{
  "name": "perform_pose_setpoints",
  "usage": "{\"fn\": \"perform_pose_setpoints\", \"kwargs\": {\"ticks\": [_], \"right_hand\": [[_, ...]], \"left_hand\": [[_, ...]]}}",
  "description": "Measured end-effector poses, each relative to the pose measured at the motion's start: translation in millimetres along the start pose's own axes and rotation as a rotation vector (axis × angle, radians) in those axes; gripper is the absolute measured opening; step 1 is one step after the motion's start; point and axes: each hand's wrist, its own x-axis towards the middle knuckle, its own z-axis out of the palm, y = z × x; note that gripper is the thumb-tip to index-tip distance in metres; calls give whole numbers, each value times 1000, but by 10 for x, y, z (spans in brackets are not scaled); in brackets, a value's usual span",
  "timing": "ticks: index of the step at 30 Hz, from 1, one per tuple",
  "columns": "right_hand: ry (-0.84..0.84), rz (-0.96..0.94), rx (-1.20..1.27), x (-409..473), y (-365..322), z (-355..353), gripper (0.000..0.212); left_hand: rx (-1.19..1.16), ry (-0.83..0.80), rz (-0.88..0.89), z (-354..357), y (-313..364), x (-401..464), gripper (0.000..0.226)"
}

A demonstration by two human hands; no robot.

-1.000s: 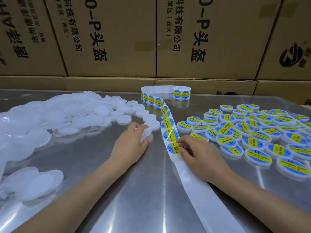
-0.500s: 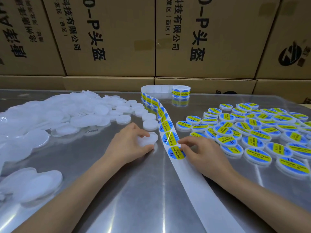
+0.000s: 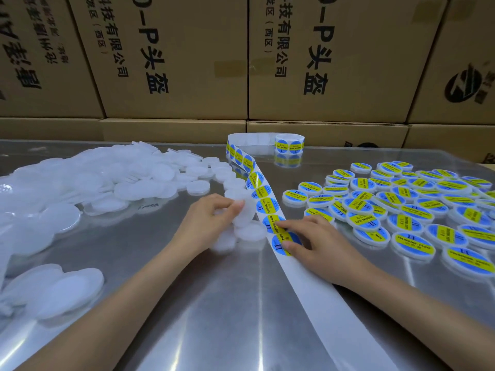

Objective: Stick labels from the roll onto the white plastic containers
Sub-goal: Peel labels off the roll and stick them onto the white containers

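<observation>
A white backing strip (image 3: 318, 298) runs from the label roll (image 3: 289, 143) at the back down the metal table (image 3: 187, 317) toward me, carrying blue-and-yellow round labels (image 3: 261, 193). My left hand (image 3: 206, 223) grips a white round container (image 3: 247, 208), tilted up on edge just left of the strip, with more white containers beneath it. My right hand (image 3: 318, 243) rests on the strip, its thumb and forefinger pinching the edge of the nearest label (image 3: 281, 245).
A big heap of unlabelled white containers (image 3: 88, 183) fills the left side, and a few more (image 3: 53, 290) lie near the front left. Several labelled containers (image 3: 401, 207) cover the right side. Cardboard boxes (image 3: 321, 62) wall off the back.
My left hand has lifted a white container and tipped it on edge toward the strip. My right hand's fingers have moved onto the nearest label; the strip slid slightly toward me.
</observation>
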Motion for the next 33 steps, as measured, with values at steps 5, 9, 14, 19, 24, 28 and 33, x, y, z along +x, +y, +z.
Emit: {"fn": "perform_pose_setpoints", "kwargs": {"ticks": [5, 9, 14, 19, 24, 28, 33], "right_hand": [[11, 7, -2, -2, -27, -28, 36], [25, 6, -9, -20, -59, -54, 30], [60, 9, 22, -43, -106, -81, 25], [77, -24, -10, -44, -102, -80, 17], [45, 2, -48, -42, -111, -68, 15], [63, 25, 32, -51, -152, -83, 35], [53, 115, 173, -45, -172, -124, 65]], "left_hand": [[-86, 121, -38, -7, -38, 30, 39], [-201, 203, -96, -40, -27, 45, 39], [-214, 193, -159, -57, -48, 41, 38], [-241, 171, -276, -125, -82, 66, 41], [-411, 50, -515, -255, -78, 66, 36], [-564, -84, -517, -314, -79, 62, 36], [-614, -102, -469, -306, -57, 59, 50]]}}
